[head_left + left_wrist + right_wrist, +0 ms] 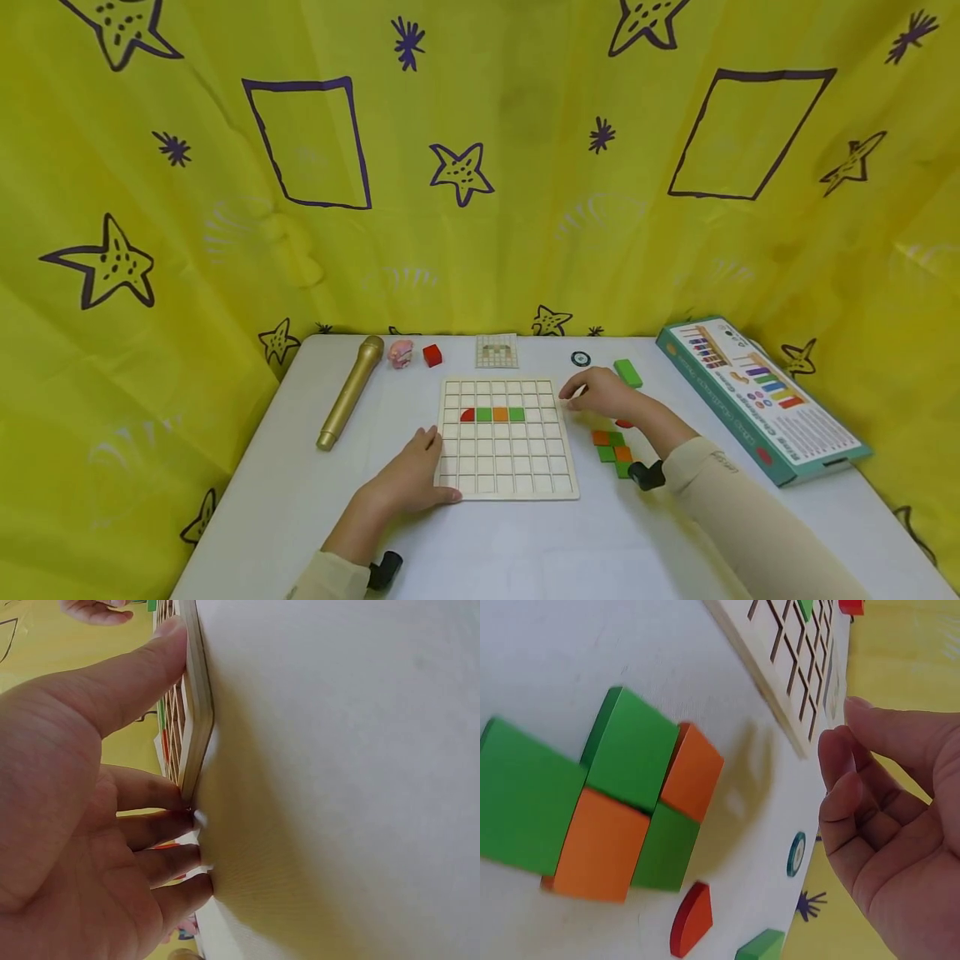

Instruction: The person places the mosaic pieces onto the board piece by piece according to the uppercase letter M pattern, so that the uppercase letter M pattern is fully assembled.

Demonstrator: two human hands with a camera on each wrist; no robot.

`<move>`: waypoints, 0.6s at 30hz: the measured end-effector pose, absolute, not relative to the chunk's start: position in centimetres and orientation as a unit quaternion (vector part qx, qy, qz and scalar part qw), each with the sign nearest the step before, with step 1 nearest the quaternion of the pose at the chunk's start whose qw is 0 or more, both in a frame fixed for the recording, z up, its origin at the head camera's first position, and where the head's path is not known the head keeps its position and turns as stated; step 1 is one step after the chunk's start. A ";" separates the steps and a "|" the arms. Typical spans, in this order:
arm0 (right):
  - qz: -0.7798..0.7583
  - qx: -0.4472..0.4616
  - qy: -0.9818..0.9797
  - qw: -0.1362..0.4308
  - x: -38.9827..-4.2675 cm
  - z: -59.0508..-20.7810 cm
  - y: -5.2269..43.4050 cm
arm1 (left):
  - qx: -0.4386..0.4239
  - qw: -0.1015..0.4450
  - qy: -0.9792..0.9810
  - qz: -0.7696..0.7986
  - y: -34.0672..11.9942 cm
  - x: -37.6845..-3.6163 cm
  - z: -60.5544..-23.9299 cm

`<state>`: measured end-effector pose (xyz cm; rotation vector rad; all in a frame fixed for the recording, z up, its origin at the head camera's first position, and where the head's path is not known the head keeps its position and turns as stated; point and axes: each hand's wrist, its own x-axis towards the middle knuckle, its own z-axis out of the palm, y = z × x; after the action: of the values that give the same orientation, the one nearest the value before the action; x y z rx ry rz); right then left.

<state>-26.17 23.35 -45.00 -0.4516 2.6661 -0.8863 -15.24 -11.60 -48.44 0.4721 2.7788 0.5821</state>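
Observation:
A pale wooden grid board [510,467] lies flat on the table, bearing a row of a red quarter-round piece [468,415], a green square, an orange square [500,414] and another green square [517,414]. My left hand [408,475] rests at its near left corner. In the left wrist view the thumb [142,671] lies along one edge while the fingers touch the other side. Beside the board's far right edge hovers my right hand [606,392], fingers loosely bent, with nothing visible in them. Several green and orange squares [604,844] lie below it, near a red curved piece [691,920].
A teal game box [757,400] lies at the right, near a green block [627,373] and a round token [581,358]. Behind the board is a printed pattern card [497,352]. A gold microphone [350,393], pink figure [401,353] and red block [432,355] lie at left.

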 end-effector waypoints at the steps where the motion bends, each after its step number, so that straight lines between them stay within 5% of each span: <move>1: -0.309 -0.156 0.927 0.146 -26.1 -44.9 23.6 | 0.163 0.131 0.957 0.202 -11.6 -15.2 -48.4; 18: -0.324 -0.114 0.927 0.153 -25.4 -45.7 28.0 | 0.167 0.128 0.955 0.209 -11.5 -15.2 -48.4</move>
<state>-25.42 27.99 -45.69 -0.3266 2.6587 -0.9288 -15.16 -11.52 -48.41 0.4859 2.7781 0.6091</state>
